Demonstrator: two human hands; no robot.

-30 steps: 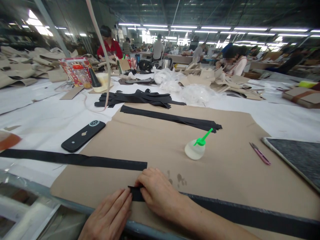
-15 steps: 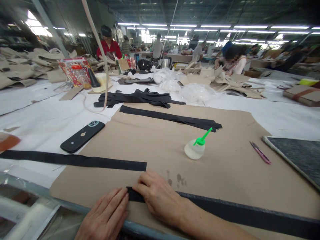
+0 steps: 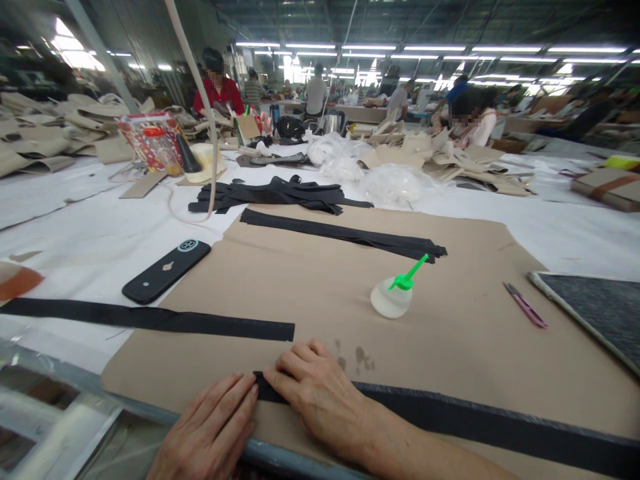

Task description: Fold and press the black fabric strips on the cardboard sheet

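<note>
A long black strip [image 3: 475,419] lies along the front edge of the brown sheet [image 3: 320,287]. My right hand [image 3: 325,393] bears down on it near its left end, fingers bent and closed over the fabric. Beside it, my left hand [image 3: 213,423] rests with fingers stretched and side by side, the tips touching the strip's end; its thumb is hidden. Just beyond my hands lies a second black strip [image 3: 215,323], running off to the left. A clear squeeze bottle [image 3: 391,300] with a green nozzle stands on the sheet, right of some damp spots [image 3: 363,360].
A bundle of black strips [image 3: 340,233] and a looser pile [image 3: 270,193] lie farther back. Thread snips [image 3: 525,307] and a dark grey panel [image 3: 595,307] are at right, a phone [image 3: 167,272] at left. A pale hose [image 3: 200,100] hangs down. Several people work beyond.
The view has shifted very slightly. Both hands keep nearly the same place on the strip.
</note>
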